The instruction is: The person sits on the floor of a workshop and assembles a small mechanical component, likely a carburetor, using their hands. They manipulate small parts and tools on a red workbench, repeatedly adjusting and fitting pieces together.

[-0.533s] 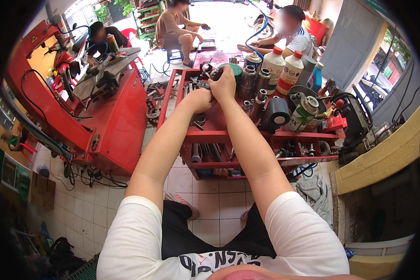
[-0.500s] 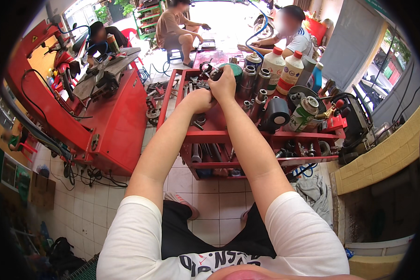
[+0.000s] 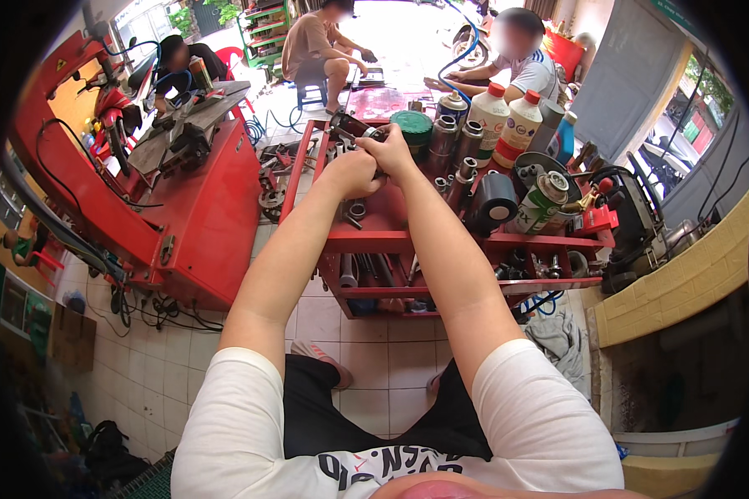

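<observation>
Both of my hands are closed together over the left half of a red tool cart point(image 3: 370, 243). They hold a dark cylindrical metal part point(image 3: 354, 127), whose far end sticks out past my fingers toward the upper left. My right hand point(image 3: 391, 153) wraps it from the right side. Just below and to the left, my left hand point(image 3: 351, 175) is curled in a fist against it; its fingers and the part's near end are hidden. Sockets and wrenches lie in the tray beneath. Right of my hands stand a green round tin point(image 3: 412, 125) and tall metal sockets point(image 3: 443, 141).
White bottles with red caps point(image 3: 488, 116), a black cylinder point(image 3: 493, 204) and a spray can point(image 3: 544, 200) crowd the cart's right side. A red machine frame point(image 3: 200, 216) stands at left. Several people sit beyond, one on a blue stool point(image 3: 311, 93). A blue hose point(image 3: 472, 41) hangs ahead.
The dark part has swung so its long body now points to the upper left. My right hand has turned and dropped slightly. The left hand has shifted slightly left.
</observation>
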Demonstrator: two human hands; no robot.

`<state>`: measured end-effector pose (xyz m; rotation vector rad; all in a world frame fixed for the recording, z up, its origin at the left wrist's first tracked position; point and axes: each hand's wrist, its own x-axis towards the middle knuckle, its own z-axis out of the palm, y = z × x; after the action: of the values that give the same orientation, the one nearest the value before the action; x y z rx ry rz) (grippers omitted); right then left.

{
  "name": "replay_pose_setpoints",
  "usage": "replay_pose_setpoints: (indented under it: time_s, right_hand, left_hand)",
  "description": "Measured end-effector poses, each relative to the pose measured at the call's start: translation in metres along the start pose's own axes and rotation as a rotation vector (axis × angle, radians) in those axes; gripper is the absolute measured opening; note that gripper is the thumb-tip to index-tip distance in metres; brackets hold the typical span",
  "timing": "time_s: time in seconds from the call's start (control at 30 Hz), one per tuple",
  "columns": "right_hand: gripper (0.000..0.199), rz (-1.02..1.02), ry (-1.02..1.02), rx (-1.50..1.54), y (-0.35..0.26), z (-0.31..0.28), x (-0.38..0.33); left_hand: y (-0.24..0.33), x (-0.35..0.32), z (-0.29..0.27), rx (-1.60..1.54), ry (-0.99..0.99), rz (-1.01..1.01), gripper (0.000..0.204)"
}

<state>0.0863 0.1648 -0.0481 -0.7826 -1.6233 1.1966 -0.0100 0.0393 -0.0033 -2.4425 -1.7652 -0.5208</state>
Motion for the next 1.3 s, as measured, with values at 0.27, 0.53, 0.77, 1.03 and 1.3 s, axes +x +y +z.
replay_pose_setpoints:
  time_s: [0.27, 0.53, 0.77, 1.03, 1.3]
  right_hand:
    - [0.066, -0.068, 0.02, -0.199, -0.024, 0.0, -0.016]
    - [0.069, -0.028, 0.016, -0.206, -0.01, -0.004, -0.008]
    - [0.064, -0.033, 0.019, -0.217, -0.004, 0.001, -0.006]
    - [0.068, -0.041, -0.011, -0.179, 0.004, 0.008, -0.002]
    - [0.068, -0.062, -0.018, -0.22, -0.015, 0.007, -0.018]
  left_hand:
    - [-0.006, -0.002, 0.0, 0.037, -0.115, 0.004, 0.029]
    - [0.01, -0.002, -0.015, 0.111, -0.226, 0.039, 0.032]
    - [0.021, 0.001, -0.026, 0.258, -0.465, 0.076, 0.041]
    - [0.015, -0.01, -0.006, 0.3, -0.462, 0.188, 0.042]
    - [0.019, -0.049, -0.034, 0.221, -0.254, 0.111, 0.032]
